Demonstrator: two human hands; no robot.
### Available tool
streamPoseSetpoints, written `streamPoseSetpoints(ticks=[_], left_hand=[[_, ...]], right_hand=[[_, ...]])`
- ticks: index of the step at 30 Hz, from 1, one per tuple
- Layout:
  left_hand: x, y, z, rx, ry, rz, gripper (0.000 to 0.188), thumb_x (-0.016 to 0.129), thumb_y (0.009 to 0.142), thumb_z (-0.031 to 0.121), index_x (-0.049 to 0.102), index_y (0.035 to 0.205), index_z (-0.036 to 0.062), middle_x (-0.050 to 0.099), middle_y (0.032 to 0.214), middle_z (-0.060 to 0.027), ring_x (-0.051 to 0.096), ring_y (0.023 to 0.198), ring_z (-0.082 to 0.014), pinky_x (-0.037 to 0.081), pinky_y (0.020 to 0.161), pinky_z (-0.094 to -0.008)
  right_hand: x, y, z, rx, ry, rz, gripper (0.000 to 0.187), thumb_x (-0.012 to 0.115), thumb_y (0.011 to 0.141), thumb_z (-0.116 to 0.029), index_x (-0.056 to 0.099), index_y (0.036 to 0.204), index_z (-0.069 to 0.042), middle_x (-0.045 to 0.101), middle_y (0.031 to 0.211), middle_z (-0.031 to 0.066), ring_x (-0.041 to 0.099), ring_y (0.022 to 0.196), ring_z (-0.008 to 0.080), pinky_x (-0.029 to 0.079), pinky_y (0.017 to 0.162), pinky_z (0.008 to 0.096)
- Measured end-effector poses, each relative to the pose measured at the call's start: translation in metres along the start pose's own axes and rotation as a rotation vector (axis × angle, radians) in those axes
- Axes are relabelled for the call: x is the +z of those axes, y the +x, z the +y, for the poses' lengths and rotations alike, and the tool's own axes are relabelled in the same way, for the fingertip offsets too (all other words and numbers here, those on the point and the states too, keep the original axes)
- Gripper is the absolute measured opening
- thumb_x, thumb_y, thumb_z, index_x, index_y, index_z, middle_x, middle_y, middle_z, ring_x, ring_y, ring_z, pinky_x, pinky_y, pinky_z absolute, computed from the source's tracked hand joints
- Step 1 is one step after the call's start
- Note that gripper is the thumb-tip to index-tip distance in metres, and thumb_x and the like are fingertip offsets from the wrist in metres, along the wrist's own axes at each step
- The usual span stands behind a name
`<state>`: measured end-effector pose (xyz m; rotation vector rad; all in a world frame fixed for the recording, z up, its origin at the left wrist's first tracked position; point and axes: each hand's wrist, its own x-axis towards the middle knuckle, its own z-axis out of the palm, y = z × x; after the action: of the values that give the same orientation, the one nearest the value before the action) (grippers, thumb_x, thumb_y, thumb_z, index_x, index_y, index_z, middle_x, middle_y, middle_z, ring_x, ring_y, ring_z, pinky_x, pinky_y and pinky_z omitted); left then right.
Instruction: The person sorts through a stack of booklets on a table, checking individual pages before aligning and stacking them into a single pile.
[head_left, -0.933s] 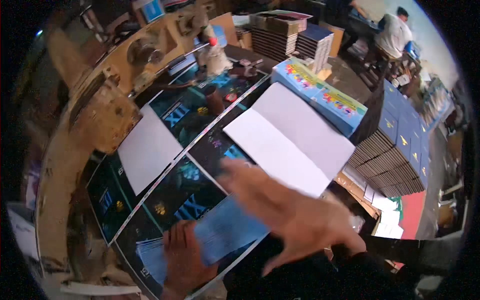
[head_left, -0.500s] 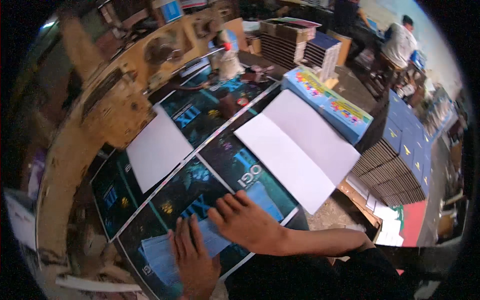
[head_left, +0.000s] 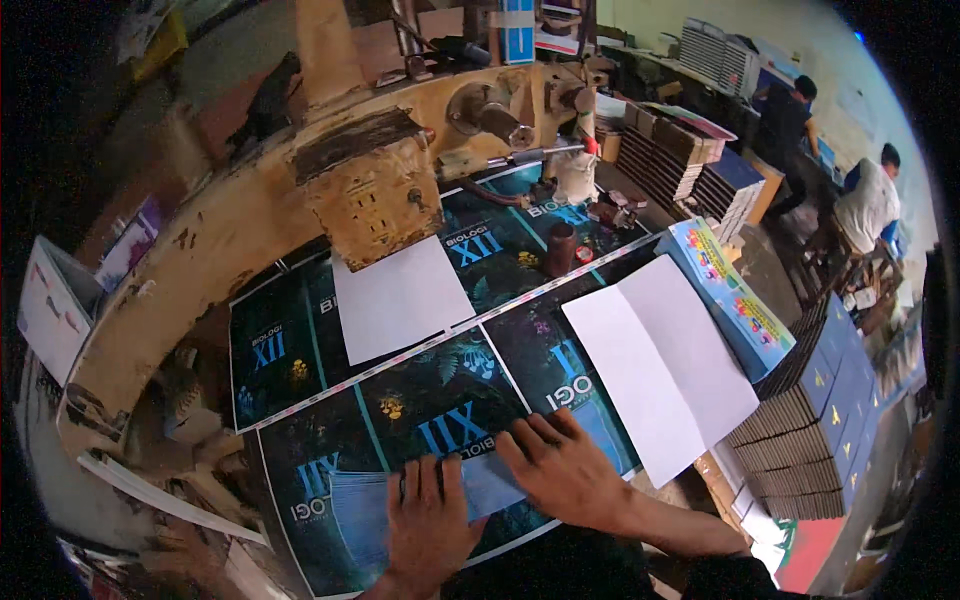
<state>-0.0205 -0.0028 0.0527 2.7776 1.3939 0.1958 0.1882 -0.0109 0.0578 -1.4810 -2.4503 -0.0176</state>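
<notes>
A fanned row of light blue paper sheets (head_left: 358,508) lies across dark printed cover sheets (head_left: 410,405) at the near side of the table. My left hand (head_left: 430,515) rests on the left part of the row, its fingers stretched forward. On the right part, my right hand (head_left: 565,470) lies with its fingers spread and slightly bent over the sheets. Both palms face down and hide the paper beneath them. A folded white sheet (head_left: 660,370) lies just right of my right hand. Farther off, another white sheet (head_left: 405,305) sits under a machine's worn metal block.
A big tan machine frame (head_left: 200,260) curves around the left and far side, its metal block (head_left: 370,190) overhanging the table. At right stand a blue box (head_left: 728,300) and a tall stack of blue books (head_left: 805,420). Two people (head_left: 870,205) are in the far right background.
The view has swung, so the table and machine appear farther right and lower. My hands stay on the blue sheets, with little visible change in their pose.
</notes>
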Motion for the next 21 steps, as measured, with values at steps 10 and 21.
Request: streamPoseSetpoints(ticks=[10,21], left_hand=[[-0.036,-0.06,-0.102,-0.16,-0.086,0.037,0.082,0.09,0.066,0.032,0.051,0.133,0.0046,0.054,0.124,-0.0201,0.054,0.119,-0.039,0.04,0.104,-0.0524],[-0.008,-0.014,-0.05,-0.089,-0.093,0.261,0.078,0.089,0.067,0.028,0.053,0.132,0.0046,0.057,0.123,-0.0187,0.056,0.117,-0.0364,0.043,0.102,-0.0496]], right_hand=[[0.002,-0.004,-0.006,0.028,-0.064,0.043,0.038,0.066,0.083,-0.011,0.054,0.117,0.001,0.059,0.097,0.0142,0.061,0.095,0.0296,0.044,0.086,0.043],[0.012,-0.012,0.026,0.004,-0.058,-0.063,0.063,0.069,0.08,-0.027,0.052,0.132,0.003,0.061,0.121,0.0237,0.055,0.121,0.0385,0.036,0.108,0.0567]])
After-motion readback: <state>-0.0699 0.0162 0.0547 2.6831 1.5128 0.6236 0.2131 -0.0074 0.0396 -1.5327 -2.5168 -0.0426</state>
